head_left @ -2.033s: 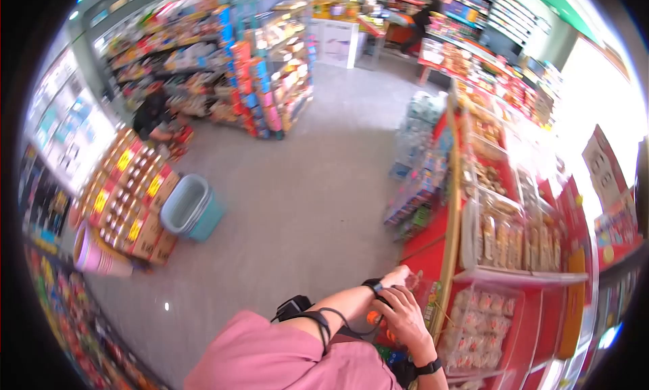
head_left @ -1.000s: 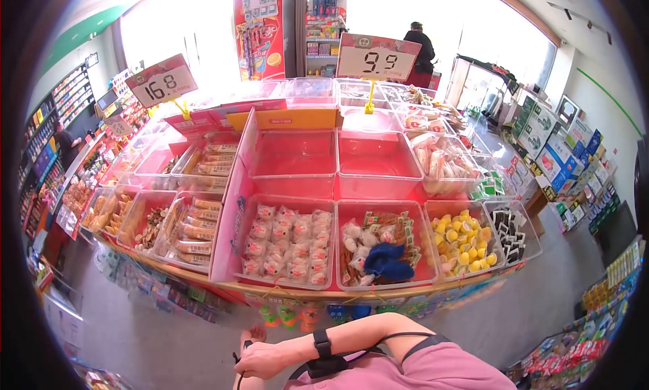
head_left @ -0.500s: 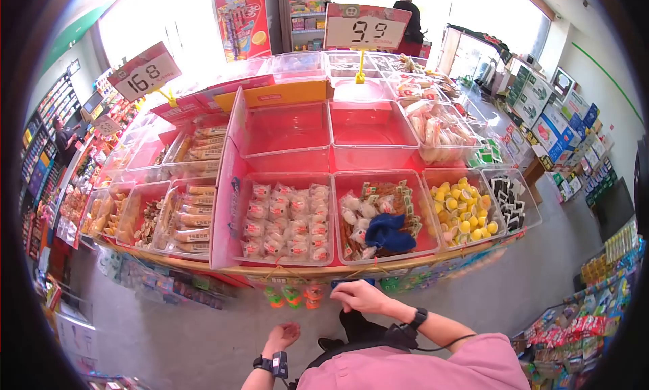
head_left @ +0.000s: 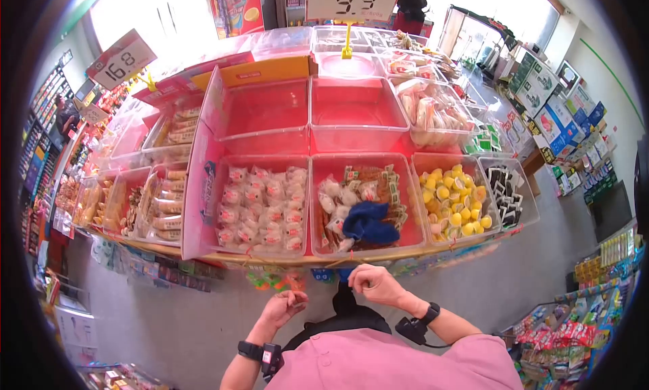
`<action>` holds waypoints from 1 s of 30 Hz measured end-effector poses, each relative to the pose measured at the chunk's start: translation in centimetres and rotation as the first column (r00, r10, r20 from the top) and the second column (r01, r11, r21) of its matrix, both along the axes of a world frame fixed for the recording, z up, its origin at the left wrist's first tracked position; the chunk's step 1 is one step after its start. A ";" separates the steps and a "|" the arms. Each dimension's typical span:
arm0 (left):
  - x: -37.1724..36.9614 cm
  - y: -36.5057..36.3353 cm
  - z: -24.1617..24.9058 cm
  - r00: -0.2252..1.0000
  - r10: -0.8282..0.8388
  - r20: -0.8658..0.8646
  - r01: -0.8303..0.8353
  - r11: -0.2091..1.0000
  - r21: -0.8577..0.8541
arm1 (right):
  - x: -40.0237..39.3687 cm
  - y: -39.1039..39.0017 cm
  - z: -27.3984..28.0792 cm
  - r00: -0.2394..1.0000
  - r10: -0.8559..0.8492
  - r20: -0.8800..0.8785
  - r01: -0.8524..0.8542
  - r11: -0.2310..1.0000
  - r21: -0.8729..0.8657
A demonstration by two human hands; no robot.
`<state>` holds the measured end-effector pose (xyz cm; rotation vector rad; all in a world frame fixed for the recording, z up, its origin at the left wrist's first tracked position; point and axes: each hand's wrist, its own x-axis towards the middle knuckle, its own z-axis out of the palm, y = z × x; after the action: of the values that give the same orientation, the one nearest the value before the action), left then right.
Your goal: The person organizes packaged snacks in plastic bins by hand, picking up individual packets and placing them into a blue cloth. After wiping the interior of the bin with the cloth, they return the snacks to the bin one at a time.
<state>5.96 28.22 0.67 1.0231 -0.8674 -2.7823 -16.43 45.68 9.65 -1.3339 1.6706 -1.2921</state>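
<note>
My left hand [head_left: 284, 307] hangs below the display's front edge with its fingers curled. To its right, my right hand [head_left: 376, 284] is also curled, close to the wooden edge [head_left: 368, 256]. Whether either holds something small I cannot make out. Beyond the edge, a blue cloth [head_left: 370, 222] lies in a clear bin [head_left: 417, 211] on top of brown and white wrapped snacks. The bin at its left holds white wrapped pieces [head_left: 263, 207] with red print. Yellow pieces [head_left: 454, 201] fill the bin at its right.
Behind the front row stand two empty red-lined bins [head_left: 267, 109]. Price signs [head_left: 351, 3] rise above the display. A pink divider [head_left: 201, 180] stands at the left. Shelves of packets [head_left: 564, 339] are at the lower right, and a person [head_left: 410, 3] is in the background.
Both hands have risen toward the display edge. My left hand has moved closer to my right, and its fingers have curled more. The view has shifted, so the display sits further left and higher.
</note>
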 end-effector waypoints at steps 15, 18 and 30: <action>-6.0 -0.4 2.7 0.994 -0.112 -0.015 0.109 0.988 -0.107 | -11.8 -6.2 -2.8 0.786 -0.324 -0.526 0.365 0.931 -0.029; -5.5 0.1 2.1 0.995 -0.084 -0.047 0.080 0.993 -0.085 | -11.4 -6.6 -3.2 0.946 -0.022 -0.322 0.114 0.956 0.269; -9.6 -1.9 7.8 0.936 -0.351 0.015 0.311 0.807 -0.502 | -15.9 -4.3 -3.7 0.441 -0.124 0.889 0.151 0.986 0.062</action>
<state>-3.66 26.27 8.50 0.7192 -1.7834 -2.5742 -32.30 41.33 5.93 -0.2986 0.9642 -1.6903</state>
